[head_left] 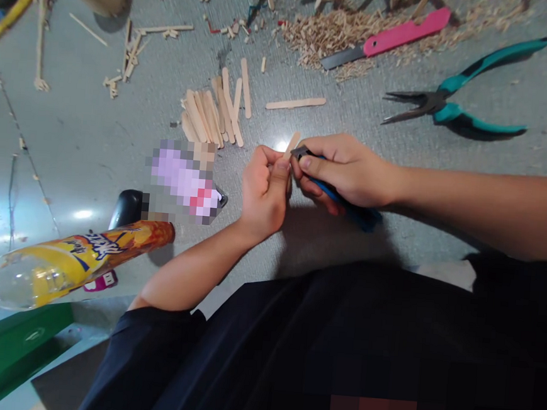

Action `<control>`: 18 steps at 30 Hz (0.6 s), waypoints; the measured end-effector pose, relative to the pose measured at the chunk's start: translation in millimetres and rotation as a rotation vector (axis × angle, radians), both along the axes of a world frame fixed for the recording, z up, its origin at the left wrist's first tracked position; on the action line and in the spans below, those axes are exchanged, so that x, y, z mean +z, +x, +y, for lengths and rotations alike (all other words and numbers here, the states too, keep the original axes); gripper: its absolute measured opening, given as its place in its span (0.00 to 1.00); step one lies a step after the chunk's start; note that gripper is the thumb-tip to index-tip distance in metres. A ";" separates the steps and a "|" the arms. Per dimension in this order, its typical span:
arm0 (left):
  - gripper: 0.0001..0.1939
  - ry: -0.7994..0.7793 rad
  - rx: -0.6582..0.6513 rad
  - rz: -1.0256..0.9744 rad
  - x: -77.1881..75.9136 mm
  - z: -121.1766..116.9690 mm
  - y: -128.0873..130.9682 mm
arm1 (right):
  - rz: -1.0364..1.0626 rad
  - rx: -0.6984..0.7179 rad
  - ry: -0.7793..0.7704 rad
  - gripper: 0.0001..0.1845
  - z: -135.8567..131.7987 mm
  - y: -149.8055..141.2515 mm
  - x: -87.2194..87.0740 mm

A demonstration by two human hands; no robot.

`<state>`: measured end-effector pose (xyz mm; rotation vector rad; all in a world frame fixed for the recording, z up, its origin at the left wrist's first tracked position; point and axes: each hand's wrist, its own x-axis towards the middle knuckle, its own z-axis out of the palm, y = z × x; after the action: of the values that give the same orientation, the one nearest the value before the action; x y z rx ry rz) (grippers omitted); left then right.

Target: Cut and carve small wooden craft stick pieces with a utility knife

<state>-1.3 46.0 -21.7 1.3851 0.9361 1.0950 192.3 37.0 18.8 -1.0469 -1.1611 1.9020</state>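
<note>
A black short-sleeved shirt [252, 355] lies nearest my camera; beyond it, 2 bare hands meet over the grey textured tabletop [152, 116]. The left hand [265, 188] has its grip closed in a thumb-and-finger pinch on 1 flat pale wooden craft stick [292, 145], the rounded upper end poking out just beside the jaws of a blue-handled metal cutter [357, 213]. The right hand [350, 167] has its grip wrapped round that cutter. For a clean job, I'd pinch close to the jaws, set them square to the stick, squeeze evenly and keep the left thumb clear. I can't tell whether the jaws touch the stick or how wide they stand; its lower end is lost in the left grip. A lilac oblong object [181, 175] is pixelated beyond naming, and a green box [16, 349] is cut off by the frame.
</note>
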 end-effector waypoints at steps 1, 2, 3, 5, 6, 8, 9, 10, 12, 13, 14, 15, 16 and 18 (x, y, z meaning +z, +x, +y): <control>0.27 -0.013 -0.009 -0.018 1.7 -0.3 0.7 | 0.006 0.002 0.016 0.18 0.0 0.9 -1.5; 0.27 -0.028 -0.014 -0.034 3.2 -0.6 1.5 | 0.006 0.006 0.030 0.18 -0.2 1.5 -2.9; 0.27 -0.043 -0.014 -0.049 4.4 -0.9 2.2 | 0.006 0.013 0.043 0.18 -0.5 1.8 -4.1; 0.28 -0.080 -0.006 -0.069 6.1 -1.2 3.5 | 0.010 0.023 0.057 0.19 -1.4 1.7 -5.8; 0.28 -0.098 -0.001 -0.077 6.4 -1.3 4.1 | 0.011 0.019 0.058 0.19 -2.1 1.4 -6.4; 0.28 -0.133 0.001 -0.087 6.2 -1.7 5.3 | 0.013 -0.002 0.046 0.19 -3.7 0.6 -7.1; 0.28 -0.143 0.002 -0.096 5.7 -2.1 5.9 | 0.012 -0.014 0.037 0.19 -4.6 0.1 -7.2; 0.28 -0.146 0.006 -0.105 5.1 -2.6 6.6 | 0.011 -0.022 0.026 0.19 -5.3 -0.4 -7.2; 0.28 -0.140 0.026 -0.115 3.9 -3.9 7.9 | 0.017 -0.035 -0.002 0.18 -6.3 -1.3 -6.9; 0.28 -0.136 0.036 -0.112 3.4 -4.6 8.5 | 0.023 -0.040 -0.016 0.17 -6.6 -1.7 -6.5; 0.28 -0.131 0.048 -0.104 3.0 -5.4 9.0 | 0.029 -0.047 -0.028 0.17 -6.8 -2.2 -6.1; 0.28 -0.125 0.063 -0.090 2.8 -6.0 9.4 | 0.035 -0.052 -0.038 0.16 -6.9 -2.6 -5.6; 0.29 -0.118 0.071 -0.074 2.7 -6.6 9.6 | 0.038 -0.057 -0.047 0.15 -7.0 -3.1 -5.0; 0.30 -0.093 0.074 -0.034 3.1 -7.3 9.3 | 0.032 -0.071 -0.067 0.16 -7.2 -3.9 -3.6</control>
<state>8.1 38.7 -18.6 1.2612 1.0082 1.1131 188.4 29.8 15.2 -1.0749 -1.0352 1.9062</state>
